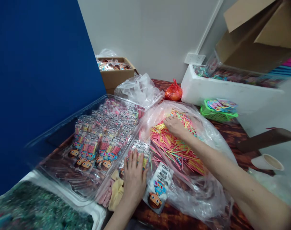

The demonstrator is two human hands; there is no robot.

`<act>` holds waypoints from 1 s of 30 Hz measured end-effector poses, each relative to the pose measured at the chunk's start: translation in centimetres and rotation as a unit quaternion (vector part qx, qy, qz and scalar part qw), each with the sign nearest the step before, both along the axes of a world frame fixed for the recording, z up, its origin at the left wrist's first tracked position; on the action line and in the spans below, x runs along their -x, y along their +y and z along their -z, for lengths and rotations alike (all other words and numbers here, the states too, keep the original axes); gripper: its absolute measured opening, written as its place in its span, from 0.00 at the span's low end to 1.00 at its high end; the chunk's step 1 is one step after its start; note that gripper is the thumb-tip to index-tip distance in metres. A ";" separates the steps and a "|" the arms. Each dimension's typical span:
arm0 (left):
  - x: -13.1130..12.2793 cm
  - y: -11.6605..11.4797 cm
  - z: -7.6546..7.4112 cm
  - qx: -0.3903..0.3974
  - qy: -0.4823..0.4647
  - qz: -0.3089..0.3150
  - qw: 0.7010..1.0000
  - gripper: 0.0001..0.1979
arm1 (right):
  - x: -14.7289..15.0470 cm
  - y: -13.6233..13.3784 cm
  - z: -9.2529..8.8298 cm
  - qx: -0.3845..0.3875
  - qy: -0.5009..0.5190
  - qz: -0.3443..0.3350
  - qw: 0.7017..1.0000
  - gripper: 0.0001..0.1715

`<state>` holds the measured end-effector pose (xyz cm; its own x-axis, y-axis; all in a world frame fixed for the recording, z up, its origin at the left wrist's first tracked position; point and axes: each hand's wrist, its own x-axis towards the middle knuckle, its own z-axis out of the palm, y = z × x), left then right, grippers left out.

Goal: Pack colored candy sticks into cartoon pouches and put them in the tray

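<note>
My left hand [135, 175] lies flat, fingers spread, over a stack of printed clear packets [139, 147] beside the tray. Just right of it, a single printed packet [159, 188] with a cartoon face lies on the table. My right hand [175, 125] reaches into a heap of thin coloured sticks [169, 147], pink, yellow and green, in an open clear plastic bag [214, 143]. Its fingers are curled together at the heap's upper left; whatever is between the fingertips is hidden. Many filled packets [104, 140] lie in rows in the clear plastic tray [88, 198] on the left.
Pink and yellow cloths [116, 193] lie by the tray's near corner. Behind are a cardboard box [116, 78], a crumpled plastic bag [140, 89] and a red bag [173, 92]. A green basket [217, 115], white foam box [222, 91] and paper cup [267, 162] stand right.
</note>
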<state>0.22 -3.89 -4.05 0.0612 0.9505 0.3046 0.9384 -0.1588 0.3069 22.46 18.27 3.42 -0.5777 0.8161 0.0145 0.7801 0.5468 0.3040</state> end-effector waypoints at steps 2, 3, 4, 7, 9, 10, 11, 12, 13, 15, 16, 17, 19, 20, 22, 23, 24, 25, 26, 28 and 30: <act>-0.3 -0.2 -0.3 -0.007 -0.004 0.000 1.000 0.25 | -0.7 -0.4 -0.3 0.005 -0.009 -0.014 1.000 0.13; -0.5 -0.3 -0.4 -0.010 -0.008 0.001 1.000 0.25 | -1.0 -0.5 -0.4 0.001 -0.010 -0.014 1.000 0.13; -0.7 -0.3 -0.7 -0.013 -0.012 0.002 1.000 0.25 | -1.2 -0.7 -0.5 -0.003 -0.009 -0.011 1.000 0.14; -1.4 -0.2 -1.6 -0.022 -0.033 0.010 0.999 0.26 | -1.5 -1.0 -0.7 -0.013 0.013 0.006 1.000 0.14; -1.7 0.2 -2.5 -0.028 -0.061 0.019 0.998 0.27 | -1.6 -1.1 -0.8 -0.020 0.040 0.021 0.999 0.14; -1.8 0.5 -2.9 -0.030 -0.082 0.024 0.996 0.27 | -1.7 -1.2 -0.9 -0.024 0.056 0.032 0.998 0.14; -2.0 0.8 -3.3 -0.031 -0.109 0.030 0.993 0.26 | -1.9 -1.2 -1.1 -0.031 0.072 0.044 0.996 0.14; -2.1 1.2 -3.8 -0.028 -0.141 0.036 0.989 0.26 | -2.1 -1.3 -1.2 -0.036 0.087 0.053 0.994 0.14; -2.3 1.6 -4.1 -0.019 -0.181 0.043 0.982 0.25 | -2.3 -1.4 -1.4 -0.042 0.102 0.061 0.992 0.14; -2.8 2.5 -4.7 0.012 -0.283 0.056 0.958 0.24 | -2.8 -2.1 -1.7 -0.051 0.139 0.073 0.986 0.14; -3.2 3.1 -4.8 0.032 -0.344 0.061 0.937 0.24 | -2.9 -2.7 -1.7 -0.049 0.166 0.081 0.982 0.14; -3.7 3.6 -4.9 0.051 -0.408 0.065 0.909 0.24 | -2.9 -3.6 -1.6 -0.037 0.201 0.090 0.975 0.14; -5.1 4.8 -4.8 0.073 -0.529 0.072 0.843 0.28 | -2.5 -6.1 -0.7 0.018 0.297 0.114 0.948 0.13; -5.9 5.4 -4.7 0.071 -0.574 0.074 0.812 0.32 | -2.0 -7.6 0.0 0.066 0.358 0.124 0.923 0.12; -7.6 6.5 -4.3 0.048 -0.628 0.073 0.774 0.40 | -0.6 -11.0 1.8 0.191 0.503 0.145 0.830 0.11; -8.3 6.9 -4.2 0.031 -0.637 0.066 0.767 0.41 | 0.2 -12.7 2.7 0.259 0.575 0.142 0.763 0.13; -8.9 7.3 -4.0 0.021 -0.639 0.056 0.767 0.39 | 0.9 -14.2 3.5 0.332 0.627 0.141 0.691 0.15; -9.3 7.5 -3.9 0.020 -0.635 0.045 0.771 0.34 | 1.6 -15.5 4.3 0.388 0.666 0.151 0.618 0.18; -9.6 7.6 -3.7 0.031 -0.628 0.037 0.777 0.27 | 2.0 -16.6 4.8 0.433 0.687 0.165 0.560 0.19; -9.8 7.4 -3.5 0.079 -0.600 0.034 0.795 0.14 | 2.3 -17.9 5.2 0.505 0.694 0.192 0.476 0.22; -9.6 6.9 -3.4 0.128 -0.544 0.045 0.828 0.15 | 1.8 -18.4 5.0 0.557 0.685 0.206 0.423 0.23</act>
<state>9.79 3.04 -0.65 -0.0431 0.9989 0.0162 0.0721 -0.0130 0.9973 20.63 -0.13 -1.57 -0.4563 0.7844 -0.4202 -0.0933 -0.5117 -0.8541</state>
